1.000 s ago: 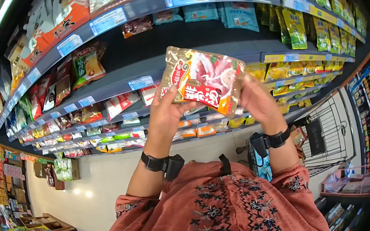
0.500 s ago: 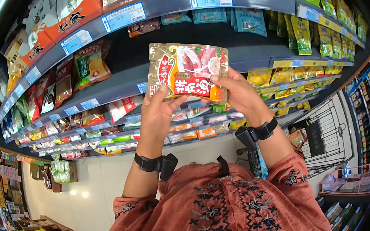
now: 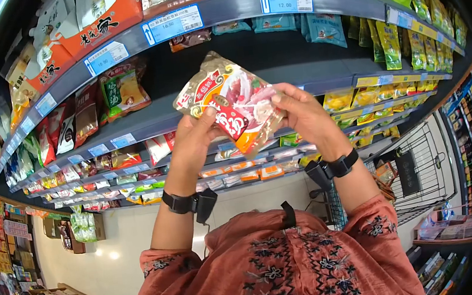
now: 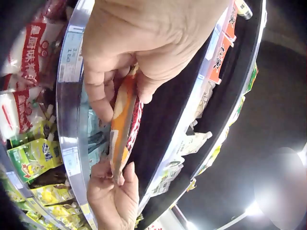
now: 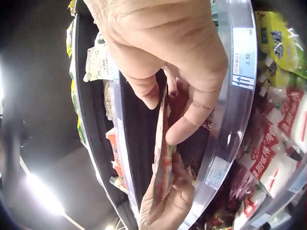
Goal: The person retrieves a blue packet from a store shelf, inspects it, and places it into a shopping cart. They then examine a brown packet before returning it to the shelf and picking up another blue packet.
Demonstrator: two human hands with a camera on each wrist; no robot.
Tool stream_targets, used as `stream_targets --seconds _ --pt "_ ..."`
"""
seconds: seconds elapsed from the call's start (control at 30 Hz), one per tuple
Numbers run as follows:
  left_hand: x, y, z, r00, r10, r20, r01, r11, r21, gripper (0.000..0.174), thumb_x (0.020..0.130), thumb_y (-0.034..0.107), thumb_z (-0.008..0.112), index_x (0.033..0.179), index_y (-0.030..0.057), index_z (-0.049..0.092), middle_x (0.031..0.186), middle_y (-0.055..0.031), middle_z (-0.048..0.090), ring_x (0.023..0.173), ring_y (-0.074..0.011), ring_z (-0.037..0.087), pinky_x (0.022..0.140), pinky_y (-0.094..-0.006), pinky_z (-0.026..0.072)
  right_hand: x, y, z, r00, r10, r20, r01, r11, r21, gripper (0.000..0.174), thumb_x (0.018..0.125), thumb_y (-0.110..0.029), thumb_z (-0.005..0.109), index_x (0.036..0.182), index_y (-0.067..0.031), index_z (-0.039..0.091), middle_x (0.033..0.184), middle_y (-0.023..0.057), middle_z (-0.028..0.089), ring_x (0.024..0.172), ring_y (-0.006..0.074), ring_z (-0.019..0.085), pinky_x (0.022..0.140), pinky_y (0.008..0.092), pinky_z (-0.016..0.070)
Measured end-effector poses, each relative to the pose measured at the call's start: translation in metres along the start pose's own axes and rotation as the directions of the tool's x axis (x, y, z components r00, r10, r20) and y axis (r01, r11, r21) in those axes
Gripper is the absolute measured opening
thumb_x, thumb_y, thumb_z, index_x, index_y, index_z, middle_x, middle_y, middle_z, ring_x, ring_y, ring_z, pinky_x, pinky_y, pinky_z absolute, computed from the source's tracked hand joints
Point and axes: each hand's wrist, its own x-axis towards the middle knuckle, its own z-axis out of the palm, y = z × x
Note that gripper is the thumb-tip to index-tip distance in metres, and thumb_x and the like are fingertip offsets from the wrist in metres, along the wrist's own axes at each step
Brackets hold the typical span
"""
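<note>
We pinch a tilted, flat, rectangular gold-and-red plastic packet (image 3: 236, 95) between left hand (image 3: 190, 144) and right hand (image 3: 311, 120); behind runs a dark-grey shelf's (image 3: 159, 111) front edge.

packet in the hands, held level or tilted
Tilted: in the head view, the packet slants between the left hand and right hand, its top edge sloping down rightward.

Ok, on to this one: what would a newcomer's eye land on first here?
Probably the colourful packet, just above the middle of the head view, held tilted between the person's left grip and right grip in front of a dark shelf. Next, likely the rust-red top with dark floral embroidery at the bottom, then the wire shopping cart at right.
</note>
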Motion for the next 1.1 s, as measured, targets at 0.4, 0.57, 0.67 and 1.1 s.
stream_targets --seconds 0.4,0.57,0.67,1.1 --pt "0.018 0.042 -0.03 0.934 -0.307 0.184 0.215 0.892 0.399 0.048 0.094 0.036 0.066 0.124 0.0012 0.052 0.101 -0.0056 0.066 0.072 -0.0082 0.063 0.056 -0.0207 0.051 0.017 0.01 0.023 0.997 0.007 0.072 -0.002 0.998 -0.07 0.034 0.091 -0.015 0.067 0.122 -0.0037 0.06 0.1 0.0002 0.068 0.081 0.0039 0.063 0.062 0.0183 0.0503" --pt "0.049 0.051 -0.045 0.923 -0.375 0.089 0.291 0.829 0.477 0.028 0.091 0.033 0.069 0.084 0.009 0.057 0.048 0.0041 0.044 0.037 -0.0049 0.035 0.035 -0.0219 0.0252 0.059 0.016 0.021 0.989 -0.122 0.079 0.132 0.98 -0.146 0.029 0.092 -0.009 0.06 0.121 -0.0016 0.059 0.105 0.0045 0.067 0.09 0.0111 0.064 0.078 0.0262 0.0534" --pt "0.089 0.067 -0.064 0.961 -0.276 0.02 0.223 0.814 0.536 0.019 0.092 0.025 0.068 0.089 0.009 0.057 0.056 0.0032 0.05 0.04 -0.0065 0.041 0.036 -0.0206 0.0295 0.086 0.004 0.023 0.98 -0.195 0.051 0.2 0.914 -0.354 0.035 0.093 -0.015 0.059 0.124 -0.001 0.056 0.111 0.0074 0.065 0.097 0.014 0.062 0.084 0.0298 0.0513" --pt "0.232 0.094 -0.145 0.995 0.01 0.104 -0.059 0.875 0.48 0.027 0.091 0.011 0.067 0.116 0.0079 0.056 0.111 -0.0105 0.064 0.083 -0.0218 0.066 0.076 -0.0338 0.0573 0.091 0.035 -0.002 0.836 -0.542 -0.089 0.316 0.608 -0.728 0.031 0.089 -0.012 0.058 0.117 0.0001 0.058 0.102 0.0158 0.068 0.096 0.0264 0.066 0.086 0.0351 0.0512"
